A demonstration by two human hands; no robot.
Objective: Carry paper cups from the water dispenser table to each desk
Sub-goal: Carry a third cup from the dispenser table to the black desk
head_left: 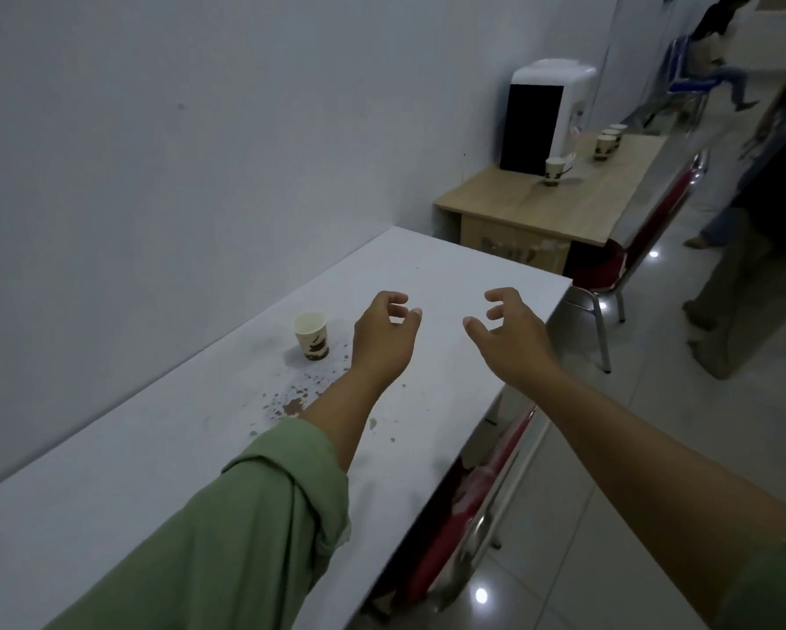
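Observation:
A paper cup (311, 339) with a brown print stands upright on the white desk (154, 447), near the wall. My left hand (384, 336) hovers just right of it, fingers curled apart and empty. My right hand (511, 331) is over the desk's right part, open with nothing in it. Farther back, a wooden table (609, 197) carries the white water dispenser (543, 113), one paper cup (554, 171) in front of it and three more cups (608, 140) in a row.
Red-cushioned chairs (486, 484) with chrome legs are tucked under the white desk and beside the wooden table. A person (755, 247) stands on the tiled floor at the right. Another person sits on a blue chair (686, 79) in the far corridor.

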